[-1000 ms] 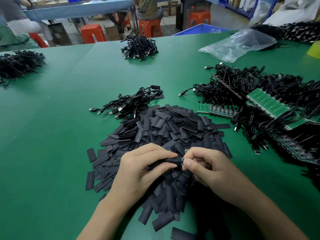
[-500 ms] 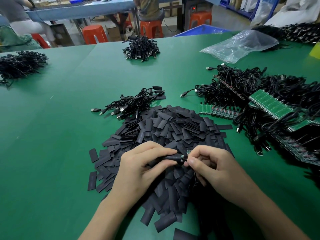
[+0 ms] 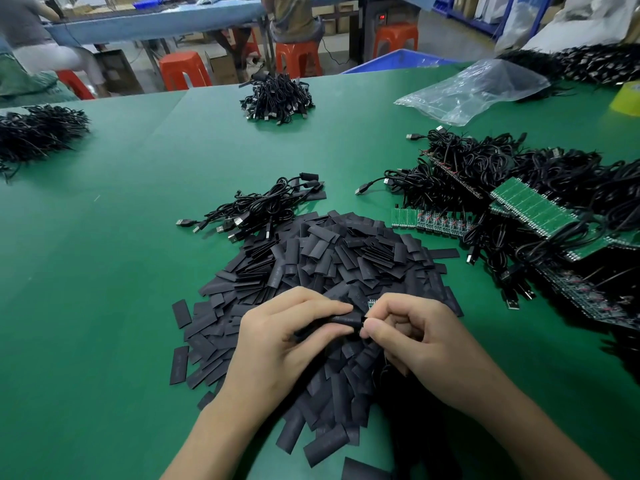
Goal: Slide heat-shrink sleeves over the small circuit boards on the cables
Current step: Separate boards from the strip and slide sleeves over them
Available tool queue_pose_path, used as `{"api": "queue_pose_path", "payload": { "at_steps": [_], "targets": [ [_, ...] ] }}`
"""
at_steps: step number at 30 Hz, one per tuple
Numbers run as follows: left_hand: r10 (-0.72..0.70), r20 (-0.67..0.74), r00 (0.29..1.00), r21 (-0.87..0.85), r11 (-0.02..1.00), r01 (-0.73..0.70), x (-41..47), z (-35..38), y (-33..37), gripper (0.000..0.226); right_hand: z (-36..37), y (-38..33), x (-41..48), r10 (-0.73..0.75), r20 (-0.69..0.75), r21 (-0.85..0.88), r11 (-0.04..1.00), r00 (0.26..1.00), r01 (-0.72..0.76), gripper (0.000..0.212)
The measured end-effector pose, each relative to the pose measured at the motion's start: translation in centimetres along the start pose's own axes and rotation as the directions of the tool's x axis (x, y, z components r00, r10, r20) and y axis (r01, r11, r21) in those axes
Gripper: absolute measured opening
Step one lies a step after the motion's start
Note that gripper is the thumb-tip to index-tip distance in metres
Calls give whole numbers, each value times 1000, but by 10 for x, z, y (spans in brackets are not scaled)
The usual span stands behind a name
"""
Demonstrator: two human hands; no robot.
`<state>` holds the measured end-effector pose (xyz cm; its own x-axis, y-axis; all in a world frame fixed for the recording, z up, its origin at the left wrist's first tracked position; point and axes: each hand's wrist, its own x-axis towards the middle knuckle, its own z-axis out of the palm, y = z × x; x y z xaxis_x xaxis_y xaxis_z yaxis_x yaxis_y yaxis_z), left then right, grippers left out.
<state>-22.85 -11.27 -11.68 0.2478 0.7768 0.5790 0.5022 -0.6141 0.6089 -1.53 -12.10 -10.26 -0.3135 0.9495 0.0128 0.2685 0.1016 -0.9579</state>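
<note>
- Heat-shrink sleeve (image 3: 346,320) lay pinched between the thumb and curled fingers of my left hand (image 3: 277,344). Its open mouth pointed at the right hand (image 3: 415,344) and touched those fingertips.
- My right thumb and forefinger were closed in a narrow pinch on the small circuit board (image 3: 372,303). Only a green sliver showed just above the forefinger, so I could not tell how far it had entered the sleeve.
- I judged the sleeve nearly weightless, thin-walled, soft and rather slick. It lay flat, so squeezing its two edges should open the mouth, while pressing its faces would close it.
- I took the board to be stiff but delicate where its wires joined. The safest hold seemed to be on its edges, close behind the sleeve mouth.
- The pile of loose sleeves (image 3: 329,258) spread beneath and beyond both hands.
- A bundle of cables (image 3: 263,206) lay past the left fingertips, and green board strips (image 3: 533,209) lay well beyond the right hand.
</note>
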Motion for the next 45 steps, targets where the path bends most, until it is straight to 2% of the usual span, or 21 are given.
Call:
{"api": "queue_pose_path", "payload": {
  "at_steps": [5,9,15,25,27,30,33,35,36,39,42,45],
  "targets": [
    [-71,-148,986,15,997,74,0,3,6,37,1,-2,1,-14,-29,74,997,999,16,17],
    [-104,-242,965,8,994,109,-2,6,9,32,1,0,1,-21,-46,120,992,999,27,17],
    [-81,-252,964,61,993,99,-5,13,9,30,4,2,1,-28,-79,125,991,996,38,16],
    [-52,-243,969,35,997,62,-6,16,5,33,9,4,1,-24,-88,139,990,996,36,16],
    [-80,-232,969,-2,997,82,-6,16,6,31,9,5,1,-22,-88,144,989,996,34,17],
    [-221,-208,953,-128,972,198,-5,15,9,25,8,4,1,-21,-86,151,988,996,34,18],
    [-374,-124,919,-330,889,318,-5,17,11,29,4,1,3,4,-72,257,966,997,15,19],
    [-421,-69,905,-433,829,353,-5,20,14,33,1,-1,3,48,-57,394,919,997,-21,22],
    [-406,-59,912,-423,838,346,-5,22,15,35,-1,-3,3,80,-50,481,876,996,-46,22],
    [-265,-4,964,-270,929,255,-5,25,20,26,-4,-6,5,180,-32,743,663,983,-97,16],
    [-118,128,985,-147,980,137,-5,31,29,22,-4,-8,6,214,-63,883,468,975,-46,17],
    [-131,238,962,-87,984,155,-5,38,39,34,0,-9,8,225,-120,925,379,967,27,18]
  ]
}}
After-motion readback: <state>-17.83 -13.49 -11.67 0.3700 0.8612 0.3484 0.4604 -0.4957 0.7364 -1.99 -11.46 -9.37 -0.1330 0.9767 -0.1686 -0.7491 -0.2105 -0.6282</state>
